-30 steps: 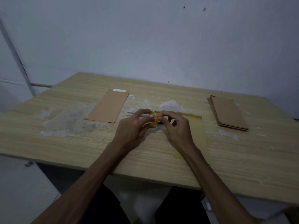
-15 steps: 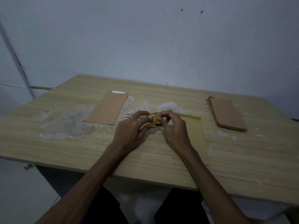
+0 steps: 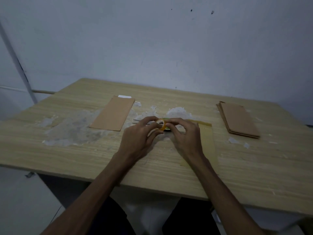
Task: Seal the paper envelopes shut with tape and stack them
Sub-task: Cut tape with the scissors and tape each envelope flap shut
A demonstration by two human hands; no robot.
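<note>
At the middle of a pale wood-grain desk (image 3: 67, 150), the left hand (image 3: 138, 138) and right hand (image 3: 184, 136) both pinch a small amber tape roll (image 3: 161, 125), largely hidden by fingers. Beneath the right forearm lies a flat yellowish envelope (image 3: 207, 143), partly covered. Left sits one brown envelope (image 3: 112, 113); far right, a neat brown envelope stack (image 3: 238, 119). Whitish scuffed residue (image 3: 72, 131) blotches the dim surface.

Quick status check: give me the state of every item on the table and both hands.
Yellow tape roll: gripped by both hands.
Left hand: holding roll.
Right hand: pinching roll.
Single brown paper envelope: flat, left.
Yellowish envelope: flat under right hand.
Brown envelope stack: stacked, right.
</note>
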